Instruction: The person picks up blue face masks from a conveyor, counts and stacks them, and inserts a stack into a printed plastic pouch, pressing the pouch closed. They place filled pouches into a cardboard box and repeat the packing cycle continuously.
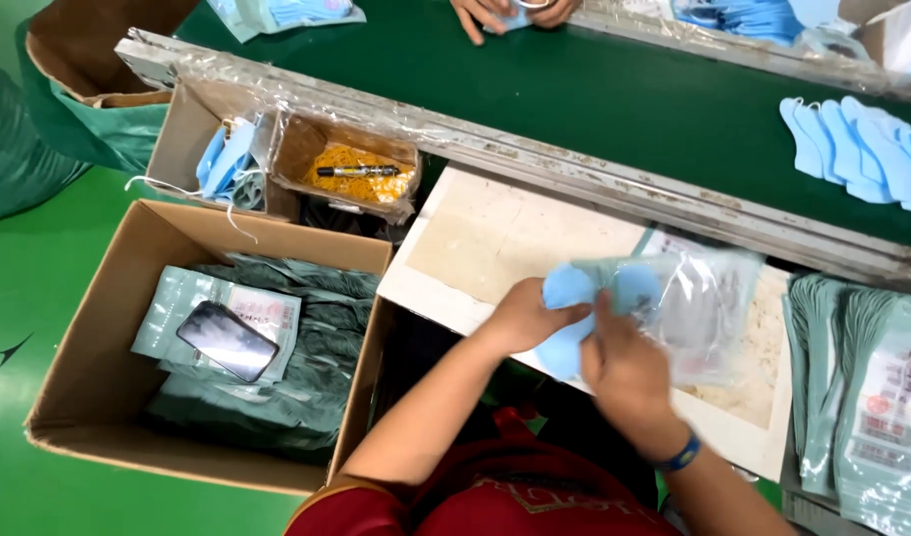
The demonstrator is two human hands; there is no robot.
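Closest in, both hands meet over the pale work board [495, 238], and they're busy with a soft light-blue mask [567, 290], folded and bunched, its mouth end pushed into a clear plastic pouch [704, 308] lying on the board. The left hand [525, 318] has its fingers curled tight around the mask's near edge; the right hand [624, 362], a blue band at the wrist, clamps down on mask and pouch opening together, covering where one enters the other. To the right, a stack of printed pouches [872, 397] runs off the frame edge. Left, a cardboard box [98, 328] holds filled packs with a dark phone [227, 340] on top. Farther out, loose blue masks [857, 149] lie on the green belt [575, 89], and another person's hands [505, 12] are cut off at the top.
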